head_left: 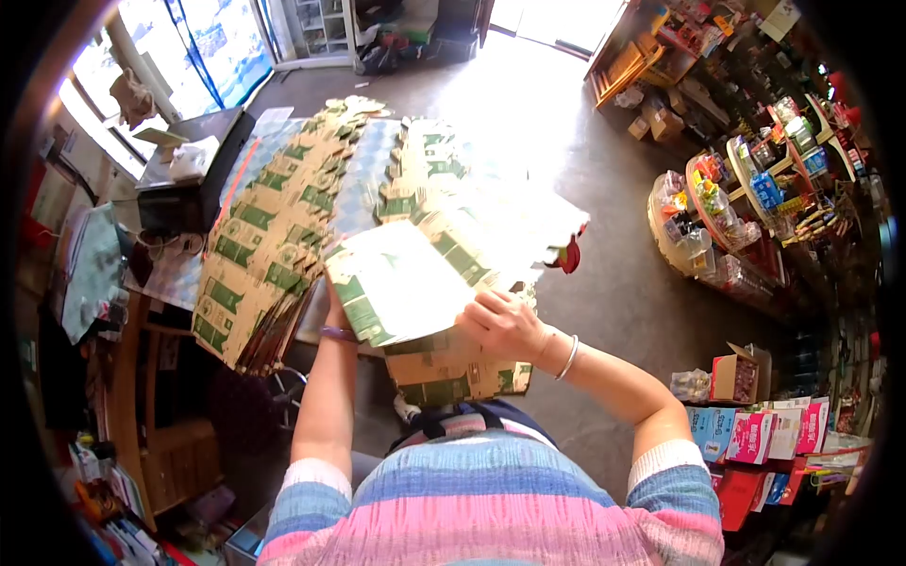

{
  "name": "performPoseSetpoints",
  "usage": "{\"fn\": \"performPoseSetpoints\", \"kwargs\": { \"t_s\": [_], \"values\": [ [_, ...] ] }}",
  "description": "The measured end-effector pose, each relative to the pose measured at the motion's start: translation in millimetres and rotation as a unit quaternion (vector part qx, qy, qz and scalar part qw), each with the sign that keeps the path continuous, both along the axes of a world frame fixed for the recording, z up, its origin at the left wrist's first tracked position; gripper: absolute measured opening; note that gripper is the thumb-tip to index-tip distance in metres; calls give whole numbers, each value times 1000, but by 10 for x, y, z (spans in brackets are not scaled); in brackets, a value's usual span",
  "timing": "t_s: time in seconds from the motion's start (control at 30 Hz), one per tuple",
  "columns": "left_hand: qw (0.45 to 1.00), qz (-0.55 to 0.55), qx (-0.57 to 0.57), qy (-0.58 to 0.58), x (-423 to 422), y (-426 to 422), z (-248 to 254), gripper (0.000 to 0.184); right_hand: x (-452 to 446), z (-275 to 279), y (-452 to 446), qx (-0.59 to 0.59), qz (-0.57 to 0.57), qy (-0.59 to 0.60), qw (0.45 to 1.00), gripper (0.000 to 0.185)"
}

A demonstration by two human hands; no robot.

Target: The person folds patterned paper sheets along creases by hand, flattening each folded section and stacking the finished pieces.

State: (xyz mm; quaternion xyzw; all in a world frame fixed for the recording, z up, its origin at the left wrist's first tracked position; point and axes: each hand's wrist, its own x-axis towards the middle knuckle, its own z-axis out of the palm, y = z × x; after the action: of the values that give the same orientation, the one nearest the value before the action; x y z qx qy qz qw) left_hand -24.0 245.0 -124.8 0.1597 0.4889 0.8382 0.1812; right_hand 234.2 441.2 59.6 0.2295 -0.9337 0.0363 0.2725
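A flat printed paper sheet [415, 283], brown and green at the edges with a bright white middle, is held up in front of me by both hands. My right hand [505, 323] is closed, its fingers pinching the sheet's lower right edge. At the left edge is my left hand [334, 309], its fingers mostly hidden behind the sheet. Below the sheet, close to my lap, lies a pile of similar brown and green paper pieces [453, 370]. A long overlapping row of them [269, 226] fans across the table to the left, and another row [422, 160] runs away behind the sheet.
The table has a blue-and-white patterned cover [363, 179]. A dark box-like item [184, 203] stands at its far left. To the right are rounded shelves of packaged goods [727, 222], an open carton [739, 374] and pink packets [752, 436]. Strong light washes out the far right.
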Motion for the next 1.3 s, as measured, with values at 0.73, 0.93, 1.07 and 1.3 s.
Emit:
{"fn": "performPoseSetpoints", "kwargs": {
  "t_s": [0.73,0.93,1.07,1.3],
  "values": [
    [618,-92,-349,698,1145,-127,887,17,202,-954,-141,-116,-141,-124,975,8],
    [618,-198,-474,595,1015,71,930,8,30,-792,-33,-262,-247,-320,876,14],
    [593,-244,-570,513,900,271,1194,25,-185,-667,96,-211,-295,-427,828,27],
    [582,-263,-494,590,1028,452,1180,38,-223,-703,155,-119,-339,-363,860,47]
  ]
}}
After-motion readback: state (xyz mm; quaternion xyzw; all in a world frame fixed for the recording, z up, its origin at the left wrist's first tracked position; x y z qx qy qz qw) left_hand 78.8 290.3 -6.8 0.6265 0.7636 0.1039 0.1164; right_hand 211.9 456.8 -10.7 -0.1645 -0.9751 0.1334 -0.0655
